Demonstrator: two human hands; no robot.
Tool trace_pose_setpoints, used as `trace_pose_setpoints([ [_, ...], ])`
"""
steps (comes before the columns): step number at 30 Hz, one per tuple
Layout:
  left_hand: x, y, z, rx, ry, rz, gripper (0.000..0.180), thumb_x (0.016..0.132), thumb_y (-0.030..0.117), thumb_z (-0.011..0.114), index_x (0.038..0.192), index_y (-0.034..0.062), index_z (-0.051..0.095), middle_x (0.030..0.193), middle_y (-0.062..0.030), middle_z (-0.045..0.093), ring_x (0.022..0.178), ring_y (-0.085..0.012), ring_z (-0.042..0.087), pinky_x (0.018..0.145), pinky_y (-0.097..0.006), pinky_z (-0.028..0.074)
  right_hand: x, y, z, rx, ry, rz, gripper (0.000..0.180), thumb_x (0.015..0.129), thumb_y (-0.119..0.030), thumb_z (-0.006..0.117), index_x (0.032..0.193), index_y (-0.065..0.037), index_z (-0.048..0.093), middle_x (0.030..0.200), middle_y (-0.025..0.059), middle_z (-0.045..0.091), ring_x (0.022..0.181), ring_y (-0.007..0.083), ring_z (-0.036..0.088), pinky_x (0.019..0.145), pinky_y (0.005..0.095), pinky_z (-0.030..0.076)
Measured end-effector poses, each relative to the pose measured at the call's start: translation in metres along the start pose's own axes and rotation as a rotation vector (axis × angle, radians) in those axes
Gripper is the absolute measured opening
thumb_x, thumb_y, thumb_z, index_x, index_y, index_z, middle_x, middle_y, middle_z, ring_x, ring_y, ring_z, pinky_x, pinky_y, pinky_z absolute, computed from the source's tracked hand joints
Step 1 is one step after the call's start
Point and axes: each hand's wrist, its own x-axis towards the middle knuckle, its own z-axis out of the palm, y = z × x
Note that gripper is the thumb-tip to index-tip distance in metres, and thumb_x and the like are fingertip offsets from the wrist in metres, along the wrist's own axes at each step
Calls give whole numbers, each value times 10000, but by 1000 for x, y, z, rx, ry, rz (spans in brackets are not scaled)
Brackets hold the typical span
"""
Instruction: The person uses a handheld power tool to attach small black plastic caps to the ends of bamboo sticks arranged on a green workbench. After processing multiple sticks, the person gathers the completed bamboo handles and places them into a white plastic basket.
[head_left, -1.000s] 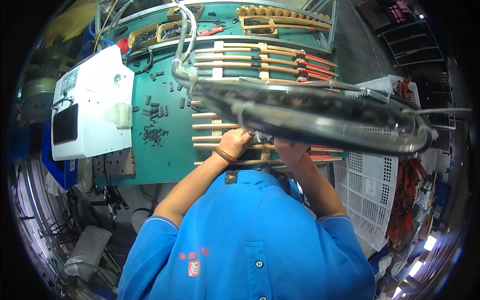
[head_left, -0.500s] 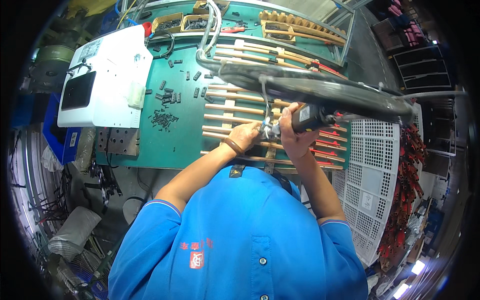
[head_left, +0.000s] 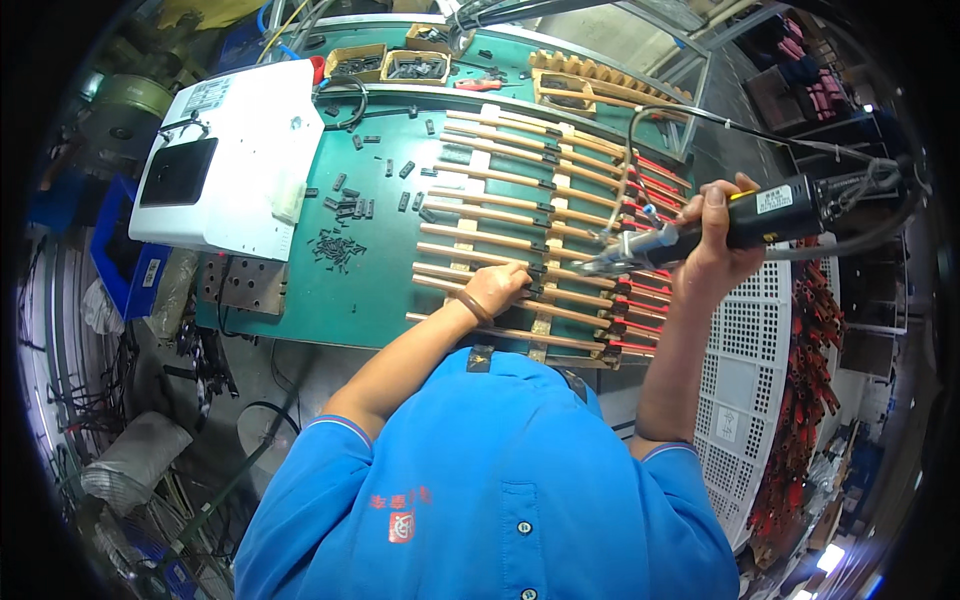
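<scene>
My right hand (head_left: 712, 245) grips a black electric screwdriver (head_left: 770, 215) with a metal front end, held above the right side of a row of copper-coloured rods (head_left: 485, 239). A cable trails from the tool. The rods lie side by side across notched wooden supports (head_left: 541, 325), with small black pieces along them and red ends at the right. My left hand (head_left: 497, 288) rests among the nearer rods, its fingers closed beside a black piece. Whatever those fingers pinch is hidden.
A white machine (head_left: 225, 165) stands on the green table (head_left: 385, 270) at left. Loose black blocks (head_left: 350, 205) and a pile of screws (head_left: 338, 248) lie beside it. Parts boxes (head_left: 418, 68) and a red-handled screwdriver (head_left: 480, 84) sit farther back. A white crate (head_left: 735, 400) stands at right.
My right hand has swung the electric screwdriver to the right, away from my left hand. The cable has moved off the rods. My left hand has shifted slightly right and nearer to me.
</scene>
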Motion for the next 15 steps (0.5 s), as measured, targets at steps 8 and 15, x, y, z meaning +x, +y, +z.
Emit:
trace_pose_setpoints([
  [8, 2, -1, 5, 218, -74, 109, 80, 756, 101, 563, 804, 43, 537, 909, -137, 592, 775, -258, 642, 643, -347, 531, 6, 17, -14, 22, 63, 50, 341, 841, 14, 626, 1151, -8, 483, 832, 67, 570, 620, 104, 536, 559, 237, 493],
  [15, 24, 32, -57, 196, 97, -43, 67, 763, 145, 595, 789, 83, 596, 782, -88, 596, 734, -244, 636, 626, -354, 513, 3, 28, -17, -54, 19, -11, 344, 850, 17, 603, 1167, 42, 471, 841, 82, 578, 609, 96, 538, 572, 232, 499],
])
